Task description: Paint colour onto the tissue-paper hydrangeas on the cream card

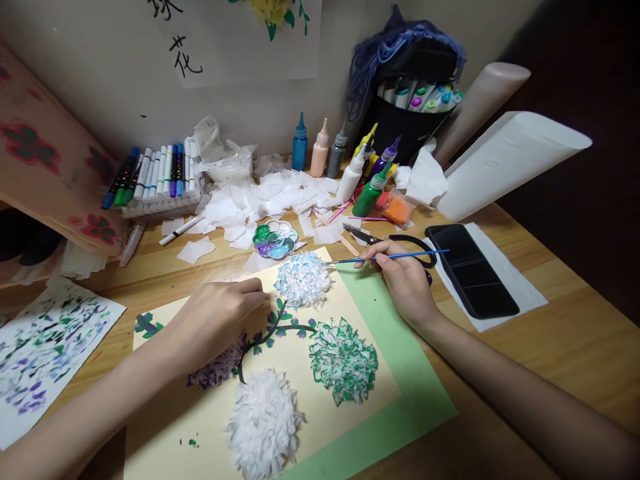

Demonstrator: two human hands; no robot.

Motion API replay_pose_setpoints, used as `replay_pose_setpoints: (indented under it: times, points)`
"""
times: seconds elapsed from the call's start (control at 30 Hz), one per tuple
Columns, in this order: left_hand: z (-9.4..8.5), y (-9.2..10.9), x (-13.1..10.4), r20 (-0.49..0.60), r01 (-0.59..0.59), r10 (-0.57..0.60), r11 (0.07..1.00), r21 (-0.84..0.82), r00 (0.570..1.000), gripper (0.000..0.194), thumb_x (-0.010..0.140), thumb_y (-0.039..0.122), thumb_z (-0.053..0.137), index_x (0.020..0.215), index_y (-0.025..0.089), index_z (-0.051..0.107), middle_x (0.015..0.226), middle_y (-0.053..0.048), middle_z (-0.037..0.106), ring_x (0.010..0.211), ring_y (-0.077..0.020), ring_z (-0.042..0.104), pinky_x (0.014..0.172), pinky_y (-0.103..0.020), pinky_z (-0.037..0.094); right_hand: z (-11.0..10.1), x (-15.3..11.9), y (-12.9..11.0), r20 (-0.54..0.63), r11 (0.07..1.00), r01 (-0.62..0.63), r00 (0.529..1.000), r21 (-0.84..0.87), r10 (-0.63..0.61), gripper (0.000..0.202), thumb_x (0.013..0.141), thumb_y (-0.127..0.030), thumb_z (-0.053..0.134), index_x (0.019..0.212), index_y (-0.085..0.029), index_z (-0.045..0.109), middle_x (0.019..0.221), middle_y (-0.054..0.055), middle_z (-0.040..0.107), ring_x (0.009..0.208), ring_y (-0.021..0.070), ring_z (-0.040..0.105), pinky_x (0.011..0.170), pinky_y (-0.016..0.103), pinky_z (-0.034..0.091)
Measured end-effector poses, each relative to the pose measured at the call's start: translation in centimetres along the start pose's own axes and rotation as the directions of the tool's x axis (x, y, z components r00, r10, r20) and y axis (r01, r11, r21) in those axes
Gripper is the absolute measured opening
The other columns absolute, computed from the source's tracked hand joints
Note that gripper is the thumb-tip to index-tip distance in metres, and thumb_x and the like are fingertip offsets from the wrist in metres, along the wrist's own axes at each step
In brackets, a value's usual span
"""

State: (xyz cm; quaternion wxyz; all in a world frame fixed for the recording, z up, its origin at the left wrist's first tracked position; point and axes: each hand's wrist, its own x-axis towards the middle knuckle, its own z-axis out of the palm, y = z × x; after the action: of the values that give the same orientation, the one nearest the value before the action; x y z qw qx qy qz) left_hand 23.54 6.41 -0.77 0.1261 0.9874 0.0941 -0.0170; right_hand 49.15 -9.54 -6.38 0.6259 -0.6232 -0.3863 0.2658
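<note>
My right hand (400,277) holds a thin blue paintbrush (415,254), its tip touching the right edge of a white paper flower with blue-tinted tips (303,279). My left hand (220,320) is curled over the cream sheet (170,407), left of that flower; its fingertips are pressed together, and whether they hold anything is hidden. Partly under this hand lies a purple flower (215,367). A green-edged flower (344,361) and a plain white one (264,423) sit lower on the sheet, around a painted dark stem (275,327). Behind the blue-tinted flower is a paint palette (275,239).
Paint bottles (320,148), white paper scraps (250,200) and markers (150,173) line the back. Black scissors (365,235) and a phone (473,270) lie right. A paint-spotted sheet (45,347) is left; a white roll (510,163) stands back right.
</note>
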Motion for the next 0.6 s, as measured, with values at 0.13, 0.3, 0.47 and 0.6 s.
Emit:
replay_pose_setpoints:
  times: [0.13,0.3,0.47,0.6]
  points:
    - [0.07,-0.12,0.0,0.009,0.006,-0.007,1.0,0.01,1.0,0.03,0.091,0.013,0.042,0.1,0.021,0.07,0.086,-0.005,0.068,0.064,-0.0142,0.062,0.053,-0.026,0.037,-0.02,0.09,-0.05,-0.048,0.999,0.024,0.999,0.03,-0.022,0.013,0.09,-0.027,0.05,0.084,-0.022,0.06,0.077,-0.001,0.064,0.077,0.0158,0.062,0.078,0.032,0.046]
    - [0.37,-0.42,-0.07,0.028,-0.006,0.004,0.998,0.065,1.0,0.03,0.092,0.013,0.04,0.101,0.02,0.069,0.091,-0.005,0.07,0.064,-0.0157,0.064,0.05,-0.028,0.034,0.1,0.1,-0.58,0.003,0.998,0.017,1.0,-0.06,-0.016,0.015,0.091,-0.026,0.049,0.082,-0.021,0.061,0.076,0.0,0.065,0.077,0.0162,0.064,0.078,0.033,0.049]
    - [0.46,-0.55,-0.2,0.026,-0.021,0.019,0.997,0.072,0.999,0.034,0.093,0.012,0.037,0.1,0.019,0.069,0.091,-0.007,0.071,0.062,-0.0148,0.064,0.048,-0.028,0.033,-0.02,-0.02,-0.59,-0.079,0.997,0.058,0.995,-0.047,-0.062,0.015,0.09,-0.028,0.049,0.082,-0.023,0.06,0.077,0.0,0.065,0.076,0.0171,0.062,0.077,0.036,0.049]
    - [0.44,-0.56,-0.23,0.019,-0.009,0.009,1.0,0.026,1.0,0.033,0.092,0.011,0.038,0.1,0.02,0.069,0.089,-0.007,0.07,0.064,-0.0143,0.065,0.048,-0.025,0.036,-0.05,-0.08,-0.62,-0.05,0.995,0.049,0.997,-0.086,-0.053,0.016,0.091,-0.028,0.048,0.081,-0.022,0.06,0.076,0.001,0.065,0.075,0.0169,0.062,0.077,0.036,0.049]
